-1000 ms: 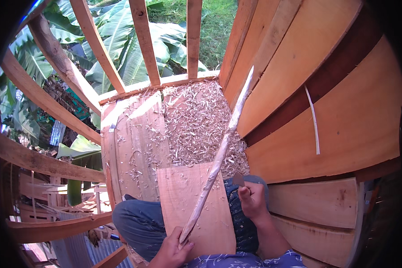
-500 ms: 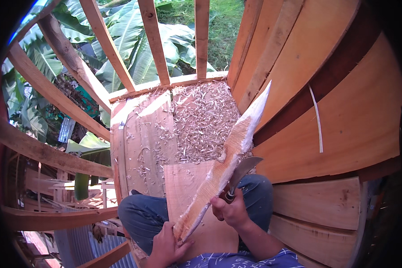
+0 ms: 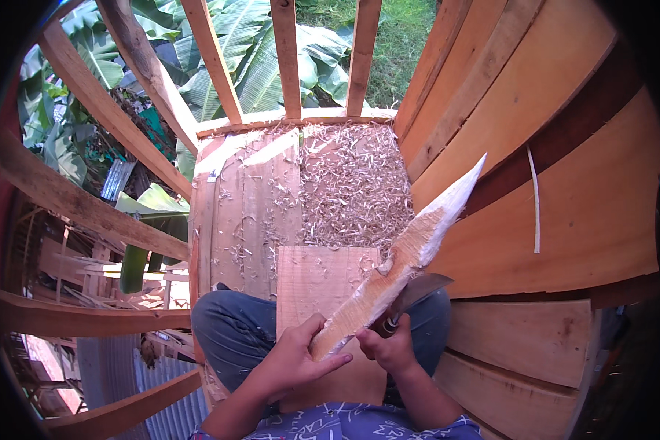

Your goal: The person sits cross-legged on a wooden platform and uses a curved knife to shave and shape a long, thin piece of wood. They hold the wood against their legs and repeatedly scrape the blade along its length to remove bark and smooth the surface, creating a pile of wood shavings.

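Observation:
A long, pointed piece of wood (image 3: 416, 242) slants across my lap, its pale carved tip pointing far right. A notch shows on its left edge near the middle. My left hand (image 3: 298, 358) grips its near end, thumb stretched along the underside. My right hand (image 3: 390, 346) is closed round the handle of a knife with a broad curved blade (image 3: 421, 289). That blade lies along the right side of the wood, partly behind it. A flat board (image 3: 323, 275) lies across my lap beneath the piece.
Curled wood shavings (image 3: 356, 191) cover the plank floor (image 3: 264, 194) ahead. Wooden slats (image 3: 286, 59) rail the far and left sides, with banana leaves beyond. Close on the right stands a plank wall (image 3: 550, 213) with a thin pale strip (image 3: 535, 198) on it.
The wood's near end and my left hand have moved up and right. The knife has shifted slightly right with the wood. The whole view has shifted a little.

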### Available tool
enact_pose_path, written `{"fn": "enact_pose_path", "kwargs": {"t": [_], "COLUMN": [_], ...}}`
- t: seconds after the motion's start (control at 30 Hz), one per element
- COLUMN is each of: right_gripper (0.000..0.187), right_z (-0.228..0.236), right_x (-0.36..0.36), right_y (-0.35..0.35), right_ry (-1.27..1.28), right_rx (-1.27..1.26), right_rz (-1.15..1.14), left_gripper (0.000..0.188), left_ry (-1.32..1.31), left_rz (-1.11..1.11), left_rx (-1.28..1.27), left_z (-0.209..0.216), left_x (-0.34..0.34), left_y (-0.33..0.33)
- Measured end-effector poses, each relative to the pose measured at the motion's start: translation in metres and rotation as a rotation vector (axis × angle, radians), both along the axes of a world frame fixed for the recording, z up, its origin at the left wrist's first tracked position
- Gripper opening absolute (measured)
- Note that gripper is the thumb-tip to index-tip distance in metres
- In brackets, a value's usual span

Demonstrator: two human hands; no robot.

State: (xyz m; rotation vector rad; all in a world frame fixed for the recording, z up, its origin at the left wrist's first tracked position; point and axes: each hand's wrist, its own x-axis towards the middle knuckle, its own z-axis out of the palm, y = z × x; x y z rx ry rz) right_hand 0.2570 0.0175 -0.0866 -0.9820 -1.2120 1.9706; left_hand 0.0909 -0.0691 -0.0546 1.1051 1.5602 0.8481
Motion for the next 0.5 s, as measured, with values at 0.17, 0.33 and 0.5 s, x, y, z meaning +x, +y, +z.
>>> {"fn": "enact_pose_path", "kwargs": {"t": [0.17, 0.33, 0.5], "right_gripper": [0.019, 0.027, 0.028], "right_z": [0.011, 0.011, 0.015], "right_x": [0.028, 0.038, 0.030], "right_y": [0.019, 0.019, 0.026], "right_ry": [-0.378, -0.718, -0.855], "right_rx": [0.449, 0.886, 0.996], "right_rz": [0.145, 0.067, -0.024], "left_gripper": [0.049, 0.046, 0.046], "left_ry": [0.306, 0.547, 0.402], "left_rz": [0.159, 0.156, 0.153], "left_rx": [0.007, 0.119, 0.135], "left_z": [-0.002, 0.003, 0.011], "left_x": [0.002, 0.001, 0.014], "left_y": [-0.008, -0.015, -0.027]}}
